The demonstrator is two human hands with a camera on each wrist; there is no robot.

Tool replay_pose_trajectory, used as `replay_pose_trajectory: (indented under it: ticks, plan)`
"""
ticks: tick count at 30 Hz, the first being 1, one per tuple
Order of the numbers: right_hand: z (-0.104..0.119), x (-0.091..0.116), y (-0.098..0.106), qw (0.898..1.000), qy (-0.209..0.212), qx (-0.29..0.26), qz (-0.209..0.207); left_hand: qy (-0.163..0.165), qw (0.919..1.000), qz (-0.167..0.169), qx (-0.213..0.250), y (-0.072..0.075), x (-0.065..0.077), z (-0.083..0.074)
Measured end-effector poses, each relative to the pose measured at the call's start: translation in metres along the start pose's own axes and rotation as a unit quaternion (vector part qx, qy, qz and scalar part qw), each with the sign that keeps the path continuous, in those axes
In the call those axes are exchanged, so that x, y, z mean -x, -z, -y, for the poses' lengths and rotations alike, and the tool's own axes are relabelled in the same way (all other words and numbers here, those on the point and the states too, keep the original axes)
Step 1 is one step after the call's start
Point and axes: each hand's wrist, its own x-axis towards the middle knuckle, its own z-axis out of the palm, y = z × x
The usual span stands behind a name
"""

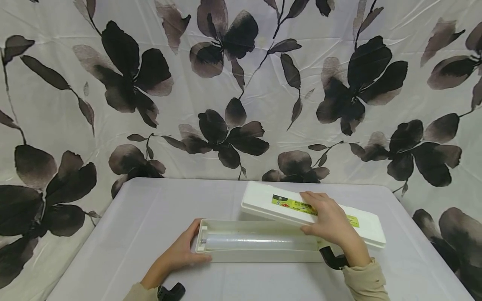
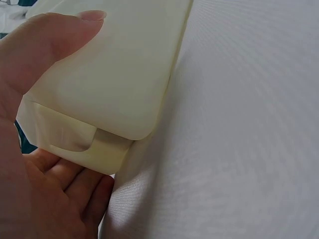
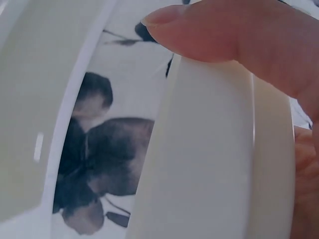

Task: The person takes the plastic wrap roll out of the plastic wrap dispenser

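The open white box (image 1: 263, 256) is located at the lower centre of the frame, on the white tabletop (image 1: 180, 200). A clear roll (image 1: 256, 241) lies lengthwise inside it. The left hand (image 1: 182, 250) is clamped on the box's left end, thumb at the front wall, fingers behind. The right hand (image 1: 329, 218) is clamped across the white lid (image 1: 257, 198), right of centre, thumb at the near edge. The lid slants down toward the right of the frame, overlapping the box's right rear; its upper face carries a yellow-green label (image 1: 288, 203).
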Motion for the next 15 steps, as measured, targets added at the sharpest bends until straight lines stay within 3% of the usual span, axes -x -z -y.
replay_pose_trajectory:
  ticks: [7,15]
  plan:
    - [-0.014,0.011,0.013,1.000,-0.007,0.001,-0.004,-0.008,0.9999,-0.007,-0.001,-0.005,0.005,-0.005]
    - [-0.035,0.025,0.024,0.999,-0.031,-0.006,-0.010,0.007,0.9999,-0.012,-0.003,-0.011,0.010,-0.009]
